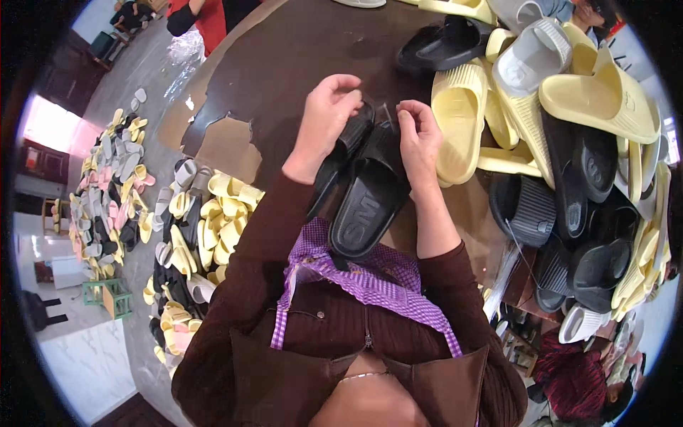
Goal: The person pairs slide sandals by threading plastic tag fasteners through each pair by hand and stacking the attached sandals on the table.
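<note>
Two black slide sandals [366,192] lie side by side against my body, toes pointing away over a dark brown table [284,64]. My left hand [326,117] grips the far end of the left sandal. My right hand [420,135] pinches the far end of the right sandal, next to a small dark tag between the two hands. Both forearms wear dark red sleeves.
A heap of pale yellow, grey and black sandals [569,128] covers the table's right side. More sandals lie in piles on the floor at left [192,235] and farther left [114,185]. A person in red [203,14] stands at the table's far end.
</note>
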Tool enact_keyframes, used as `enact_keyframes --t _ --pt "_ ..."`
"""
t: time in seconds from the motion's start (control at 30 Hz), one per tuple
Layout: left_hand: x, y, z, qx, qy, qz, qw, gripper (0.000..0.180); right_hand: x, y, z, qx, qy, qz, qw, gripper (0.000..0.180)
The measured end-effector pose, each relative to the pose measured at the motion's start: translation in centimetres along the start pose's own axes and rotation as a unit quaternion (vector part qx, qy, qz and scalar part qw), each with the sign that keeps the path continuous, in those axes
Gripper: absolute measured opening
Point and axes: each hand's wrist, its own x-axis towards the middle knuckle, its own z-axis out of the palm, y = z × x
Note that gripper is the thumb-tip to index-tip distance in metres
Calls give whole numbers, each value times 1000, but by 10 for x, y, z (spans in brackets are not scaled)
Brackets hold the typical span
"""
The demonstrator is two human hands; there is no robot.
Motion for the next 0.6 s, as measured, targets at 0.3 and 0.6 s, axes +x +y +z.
enact_keyframes --t 0.3,0.6 --pt "-100 -1 -110 461 103 128 872 21 2 -16 -11 73 15 3 997 11" --pt "-169 -2 -123 189 64 -245 949 22 -41 -91 -37 71 -94 -43 992 12"
